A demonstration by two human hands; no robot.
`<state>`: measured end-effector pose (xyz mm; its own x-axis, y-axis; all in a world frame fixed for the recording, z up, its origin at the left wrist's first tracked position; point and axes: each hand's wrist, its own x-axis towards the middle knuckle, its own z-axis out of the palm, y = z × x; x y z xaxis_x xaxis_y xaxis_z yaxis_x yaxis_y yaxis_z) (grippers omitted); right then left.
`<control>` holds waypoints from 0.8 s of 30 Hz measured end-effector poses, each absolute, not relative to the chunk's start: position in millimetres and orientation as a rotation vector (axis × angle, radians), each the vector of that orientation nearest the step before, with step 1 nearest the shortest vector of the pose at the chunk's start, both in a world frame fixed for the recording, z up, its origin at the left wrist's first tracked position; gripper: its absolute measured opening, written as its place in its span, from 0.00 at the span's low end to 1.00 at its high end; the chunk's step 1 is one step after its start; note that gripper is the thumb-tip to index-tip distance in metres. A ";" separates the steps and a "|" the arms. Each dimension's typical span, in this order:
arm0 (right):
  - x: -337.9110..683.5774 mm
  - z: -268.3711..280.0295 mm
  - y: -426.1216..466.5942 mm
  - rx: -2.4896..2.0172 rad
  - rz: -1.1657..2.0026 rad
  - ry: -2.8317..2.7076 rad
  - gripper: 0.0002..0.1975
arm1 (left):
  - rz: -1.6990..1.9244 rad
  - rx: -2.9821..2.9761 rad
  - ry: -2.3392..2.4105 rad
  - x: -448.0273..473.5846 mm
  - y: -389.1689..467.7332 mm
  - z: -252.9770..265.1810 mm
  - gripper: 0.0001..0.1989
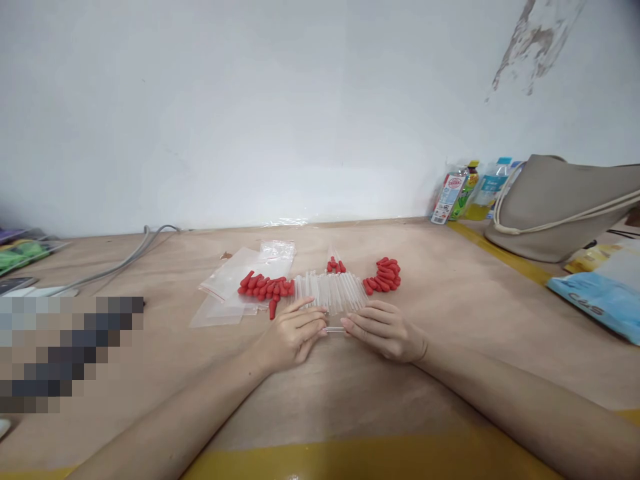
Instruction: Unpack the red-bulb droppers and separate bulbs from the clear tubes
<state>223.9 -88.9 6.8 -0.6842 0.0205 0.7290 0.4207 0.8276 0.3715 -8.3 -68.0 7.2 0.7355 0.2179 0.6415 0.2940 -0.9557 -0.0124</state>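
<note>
Between my two hands a thin clear dropper tube [335,329] lies level, close above the table. My left hand [295,335] is closed in a pinch round its left end. The fingers of my right hand [386,331] are closed on the other end and hide it. Just beyond my fingertips lies a row of similar clear tubes [330,291], side by side. Red rubber dropper bulbs sit in a left pile [265,287] and a right pile [384,275]. A single red bulb [273,309] lies near my left hand. A few more bulbs [335,265] sit behind the tubes.
Clear plastic zip bags [225,273] lie flat behind the left pile. A grey cable [115,260] crosses the left side. Drink bottles [487,193], a carton [449,198] and a beige bag [565,207] stand back right, with a blue packet [595,300] nearer. A wall closes off the back.
</note>
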 end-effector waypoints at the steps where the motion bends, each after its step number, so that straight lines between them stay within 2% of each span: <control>1: 224.2 7.0 -89.1 -0.323 -0.673 -2.243 0.11 | -1.020 -2.823 -0.418 -8.3 -68.2 7.2 0.09; 6: 231.3 6.1 -88.0 -0.370 -0.621 -2.209 0.11 | -1.075 -2.794 -0.438 -11.9 -65.4 8.8 0.09; 11: 243.9 3.9 -76.9 -0.687 -0.484 -2.004 0.09 | -1.226 -2.616 -0.661 -17.9 -52.5 11.0 0.10; 18: 276.4 38.1 -19.9 -1.239 -0.150 -1.718 0.11 | -0.920 -2.499 -1.129 -4.8 -33.9 26.6 0.13; 21: 297.6 55.6 5.8 -1.548 0.126 -1.554 0.14 | -0.830 -2.481 -1.133 7.3 -24.9 31.1 0.12; 24: 313.0 60.6 18.0 -1.645 0.419 -1.424 0.16 | -0.831 -2.500 -1.071 19.5 -18.0 27.4 0.12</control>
